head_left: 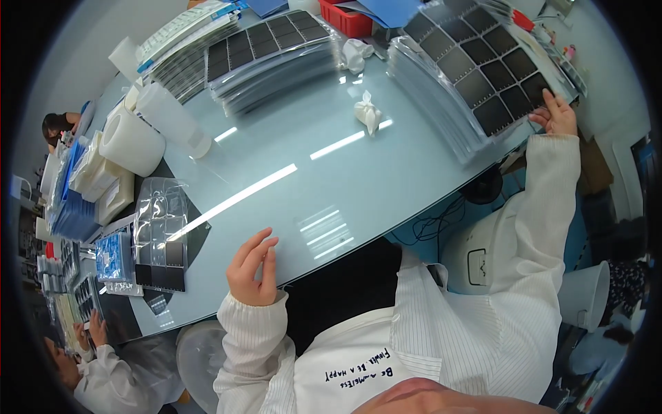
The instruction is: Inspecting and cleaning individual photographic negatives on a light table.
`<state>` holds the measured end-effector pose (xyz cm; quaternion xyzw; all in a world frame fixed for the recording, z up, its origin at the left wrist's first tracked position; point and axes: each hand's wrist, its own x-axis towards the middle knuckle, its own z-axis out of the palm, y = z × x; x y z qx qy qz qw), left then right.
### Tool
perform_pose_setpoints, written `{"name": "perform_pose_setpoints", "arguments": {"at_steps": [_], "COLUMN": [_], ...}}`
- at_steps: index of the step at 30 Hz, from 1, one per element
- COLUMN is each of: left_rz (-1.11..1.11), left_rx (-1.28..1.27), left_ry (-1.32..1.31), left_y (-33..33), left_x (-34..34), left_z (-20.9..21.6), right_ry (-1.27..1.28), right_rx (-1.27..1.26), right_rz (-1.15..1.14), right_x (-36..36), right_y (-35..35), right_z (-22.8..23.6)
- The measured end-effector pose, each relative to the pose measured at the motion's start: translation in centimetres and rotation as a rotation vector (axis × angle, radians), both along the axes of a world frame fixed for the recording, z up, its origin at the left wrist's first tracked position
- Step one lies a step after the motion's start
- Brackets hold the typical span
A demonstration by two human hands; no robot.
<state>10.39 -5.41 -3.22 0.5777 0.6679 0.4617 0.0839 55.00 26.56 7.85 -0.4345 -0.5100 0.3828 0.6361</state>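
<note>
At the far right, a tall stack of clear plastic trays [441,103] stands on the glass-topped table. Its top tray [493,76] has several dark square pockets. My right hand [557,116] reaches to the near right corner of that tray, its fingers closed at the edge; the far end of the tray looks blurred. Near the table's front edge, my left hand [254,269] holds nothing, with its fingers apart and palm turned inward. A crumpled white tissue [368,114] lies on the glass between the stacks.
Another stack of trays [276,69] stands at the back, beside a red bin [348,21]. Along the left are a white roll [132,141], a clear bottle [172,121] and a clear pocketed tray [160,234]. A co-worker's hand [96,330] shows at lower left.
</note>
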Motion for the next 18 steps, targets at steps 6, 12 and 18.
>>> {"name": "perform_pose_setpoints", "arguments": {"at_steps": [6, 12, 18], "left_rz": [-0.035, -0.019, 0.003], "left_rx": [-0.051, -0.007, -0.036], "left_ry": [0.046, 0.058, 0.036], "left_y": [0.8, 0.9, 1.0], "left_x": [-0.1, 0.0, -0.2], "left_z": [-1.2, -1.4, -1.4], "right_ry": [-0.081, -0.824, -0.837], "right_rx": [-0.350, -0.154, 0.349], "right_rz": [-0.049, -0.655, 0.033], "right_x": [2.5, -0.3, -15.4], "right_y": [4.9, 2.0, -2.6], "right_z": [-3.2, -1.1, 0.0]}}
